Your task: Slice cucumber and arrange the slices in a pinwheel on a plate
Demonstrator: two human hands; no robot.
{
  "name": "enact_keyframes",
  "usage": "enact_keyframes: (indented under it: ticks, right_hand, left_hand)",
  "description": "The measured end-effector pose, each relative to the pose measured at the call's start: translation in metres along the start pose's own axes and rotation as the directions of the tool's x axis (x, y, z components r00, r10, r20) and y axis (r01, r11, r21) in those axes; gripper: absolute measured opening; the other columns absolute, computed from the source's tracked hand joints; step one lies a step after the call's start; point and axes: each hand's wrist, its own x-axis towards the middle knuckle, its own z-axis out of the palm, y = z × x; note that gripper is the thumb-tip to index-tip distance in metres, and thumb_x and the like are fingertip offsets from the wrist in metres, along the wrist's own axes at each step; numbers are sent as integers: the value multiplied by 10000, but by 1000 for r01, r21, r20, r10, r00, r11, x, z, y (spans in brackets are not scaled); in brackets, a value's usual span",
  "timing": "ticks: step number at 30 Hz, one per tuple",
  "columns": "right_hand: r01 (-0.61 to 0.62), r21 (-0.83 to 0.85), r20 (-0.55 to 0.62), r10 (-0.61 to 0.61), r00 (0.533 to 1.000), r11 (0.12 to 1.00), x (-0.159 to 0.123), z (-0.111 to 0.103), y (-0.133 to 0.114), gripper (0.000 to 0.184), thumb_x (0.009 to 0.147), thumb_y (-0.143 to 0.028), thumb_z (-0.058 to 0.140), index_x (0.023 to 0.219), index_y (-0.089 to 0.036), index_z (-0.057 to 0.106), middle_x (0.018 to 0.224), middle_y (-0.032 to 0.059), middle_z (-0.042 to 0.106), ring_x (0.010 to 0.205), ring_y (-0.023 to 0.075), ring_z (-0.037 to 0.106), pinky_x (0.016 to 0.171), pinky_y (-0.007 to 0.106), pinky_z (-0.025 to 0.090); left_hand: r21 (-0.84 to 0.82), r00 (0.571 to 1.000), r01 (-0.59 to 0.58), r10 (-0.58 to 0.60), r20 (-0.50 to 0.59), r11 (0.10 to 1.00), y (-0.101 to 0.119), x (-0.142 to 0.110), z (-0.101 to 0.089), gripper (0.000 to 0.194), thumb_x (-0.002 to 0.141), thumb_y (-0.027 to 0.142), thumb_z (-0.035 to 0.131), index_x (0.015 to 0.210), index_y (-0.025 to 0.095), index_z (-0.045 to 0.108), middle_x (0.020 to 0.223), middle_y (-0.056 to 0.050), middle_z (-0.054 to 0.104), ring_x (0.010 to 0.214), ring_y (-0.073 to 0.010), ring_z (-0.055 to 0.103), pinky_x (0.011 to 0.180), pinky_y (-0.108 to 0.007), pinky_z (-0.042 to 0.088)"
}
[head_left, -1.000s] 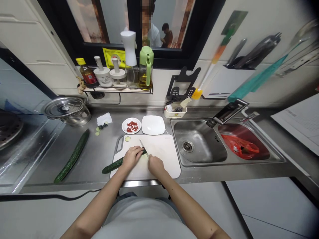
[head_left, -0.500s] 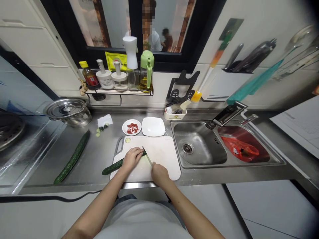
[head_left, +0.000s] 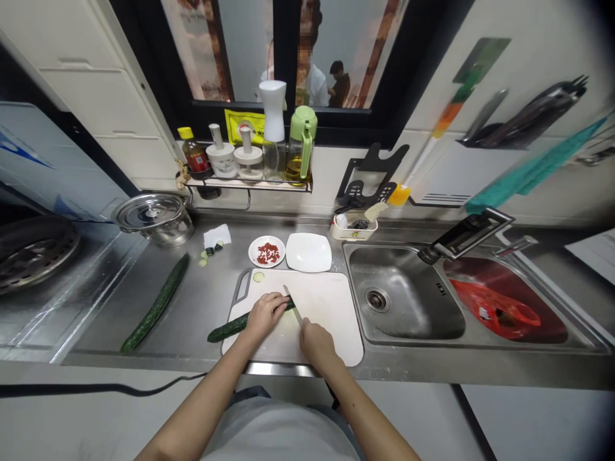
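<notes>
A dark green cucumber (head_left: 228, 328) lies slantwise over the white cutting board (head_left: 334, 320), its left end past the board's edge. My left hand (head_left: 266, 312) presses down on it near its right end, fingers closed round it. In my right hand (head_left: 318, 347) is the handle of a knife (head_left: 296, 310); the blade stands at the cucumber's right end, just beside my left fingertips. Whether the edge is in the flesh I cannot tell. One pale round cucumber slice (head_left: 259, 277) rests at the board's upper left.
Behind the board stand a plate of small red pieces (head_left: 268, 251) and a white plate (head_left: 309, 252). Another cucumber (head_left: 156, 308) and a lidded pot (head_left: 156, 221) are at left. A sink (head_left: 403, 294) adjoins on the right. Bottles (head_left: 300, 147) line the shelf above.
My view has shifted, so the counter sits farther right and lower in the picture. Both hands keep their places at the cucumber, with the knife still at its right end.
</notes>
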Motion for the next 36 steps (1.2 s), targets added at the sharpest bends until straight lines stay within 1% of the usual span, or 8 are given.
enact_keyframes:
  ticks: [6,11,16,22,26,32,36]
  right_hand:
    - [28,7,-48,-28,998,1000,19,-6,-10,338,915,-100,303,1121,-95,572,983,171,687,989,227,652,772,289,449]
    - [21,11,-57,-21,998,1000,19,-7,-12,338,920,-108,303,1123,-100,574,979,173,690,984,231,655,767,294,452]
    - [16,-1,-36,-16,999,1000,7,-5,-6,343,920,-102,304,1132,-97,574,1010,180,684,1002,233,648,777,296,449]
    - [-6,8,33,5,999,1000,-17,1,7,350,920,-106,306,1149,-91,570,1012,177,684,1013,247,640,782,304,437]
    - [-26,18,48,25,999,1000,-32,2,13,362,915,-100,299,1153,-83,571,985,180,688,999,254,643,762,308,431]
    - [-37,17,62,36,997,999,-41,2,19,345,914,-114,326,1145,-110,583,996,162,691,996,239,643,748,290,418]
    - [-29,9,73,29,997,1000,-43,-1,20,356,917,-112,315,1150,-104,584,1003,157,690,1001,240,641,749,291,413]
  left_hand:
    - [7,1000,13,-13,4,1000,2,0,-2,238,911,279,514,1064,260,695,1053,-39,681,967,-185,603,869,-327,487]
    - [-5,1000,10,-10,-3,1000,1,1,-1,231,907,275,522,1054,260,699,1037,-39,684,963,-181,604,872,-327,487]
    - [-15,1000,10,-10,6,1000,1,2,-2,234,908,278,520,1056,257,699,1029,-38,686,963,-182,602,871,-323,485]
    - [-11,1000,21,-21,14,1000,0,2,-2,239,908,287,519,1063,263,700,1031,-37,686,970,-182,603,879,-315,481]
    - [-15,999,27,-26,24,1000,0,1,-2,247,911,290,513,1073,265,696,1040,-34,687,981,-184,604,893,-319,479]
    - [-22,999,44,-43,27,999,0,1,-2,247,911,301,509,1066,268,699,1045,-32,685,989,-186,605,900,-320,476]
    - [-41,999,46,-45,28,998,-1,2,-1,246,911,301,511,1065,266,700,1045,-33,688,991,-182,607,908,-318,472]
